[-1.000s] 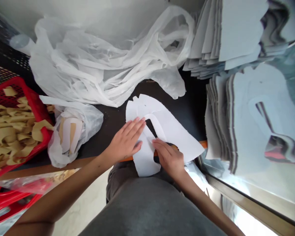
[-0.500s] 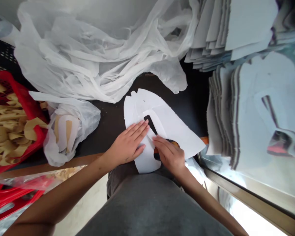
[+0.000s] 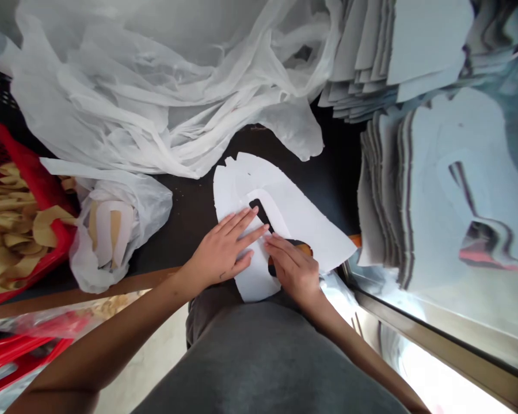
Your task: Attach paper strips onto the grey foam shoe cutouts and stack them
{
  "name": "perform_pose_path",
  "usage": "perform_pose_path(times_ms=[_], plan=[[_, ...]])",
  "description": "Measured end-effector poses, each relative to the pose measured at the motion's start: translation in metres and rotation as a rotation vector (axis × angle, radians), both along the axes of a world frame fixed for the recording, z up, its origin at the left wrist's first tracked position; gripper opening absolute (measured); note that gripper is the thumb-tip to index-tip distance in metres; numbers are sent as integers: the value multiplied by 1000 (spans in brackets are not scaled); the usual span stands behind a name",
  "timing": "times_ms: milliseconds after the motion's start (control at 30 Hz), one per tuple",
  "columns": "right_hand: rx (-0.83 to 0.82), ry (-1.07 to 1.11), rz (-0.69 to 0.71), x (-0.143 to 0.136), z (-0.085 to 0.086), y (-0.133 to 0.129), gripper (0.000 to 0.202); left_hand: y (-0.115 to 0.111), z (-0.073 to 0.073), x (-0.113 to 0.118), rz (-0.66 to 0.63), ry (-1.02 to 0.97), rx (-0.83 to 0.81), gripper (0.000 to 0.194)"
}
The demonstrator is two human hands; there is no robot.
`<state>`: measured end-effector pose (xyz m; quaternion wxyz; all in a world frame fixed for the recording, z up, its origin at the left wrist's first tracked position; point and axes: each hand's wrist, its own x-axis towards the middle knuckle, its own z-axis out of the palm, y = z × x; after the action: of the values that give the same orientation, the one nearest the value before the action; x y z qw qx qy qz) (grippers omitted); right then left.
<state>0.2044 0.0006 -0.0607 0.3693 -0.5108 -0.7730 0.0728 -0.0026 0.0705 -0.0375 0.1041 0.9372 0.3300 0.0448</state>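
A flat white shoe-upper-like piece (image 3: 304, 227) lies on the dark table by my lap, with notches at its rounded far end and a long slot through its middle. A white curved strip (image 3: 273, 208) runs around the slot's far end. My left hand (image 3: 222, 250) rests flat on the piece's left side, its fingers spread along the slot's edge. On the slot's near side, my right hand (image 3: 292, 265) has its fingers pinched together at the edge, seemingly on the strip's left leg, which the fingers mostly hide.
Crumpled white plastic (image 3: 155, 98) spreads over the table's back. A small plastic bag (image 3: 149, 210) with U-shaped strips lies left, beside a red basket (image 3: 58, 241) of curled tan pieces. Stacks of similar white pieces (image 3: 440, 172) stand at right, above a metal-edged glass surface (image 3: 466, 322).
My left index finger has spread away from the others toward my right fingertips. My right hand stays at the slot's edge. The whole view has shifted slightly.
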Motion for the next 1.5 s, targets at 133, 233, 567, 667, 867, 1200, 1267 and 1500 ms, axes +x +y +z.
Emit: perform_pose_path(times_ms=[133,233,567,667,867,1200,1267,1500], plan=[[35,18,-46,-3,-5,-2,32,-1,-1,0,7,-3,1,59],[105,36,-158,-7,-8,-6,23,-1,0,0,1,0,5,59],[10,-132,-246,-2,-3,-12,43,2,-2,-2,-34,-22,7,60],[-77,-268,-265,-4,-4,-13,44,2,-2,-1,-35,-24,11,58],[31,-333,-210,3,-7,-17,36,1,-3,0,-9,-37,-19,57],[-88,-177,-193,42,24,0,20,40,29,19,-144,-79,111,42],[-149,-236,-229,47,22,15,19,65,32,36,-250,-86,105,37],[-171,-390,-176,64,17,42,22,116,31,71,-427,-72,-293,16]])
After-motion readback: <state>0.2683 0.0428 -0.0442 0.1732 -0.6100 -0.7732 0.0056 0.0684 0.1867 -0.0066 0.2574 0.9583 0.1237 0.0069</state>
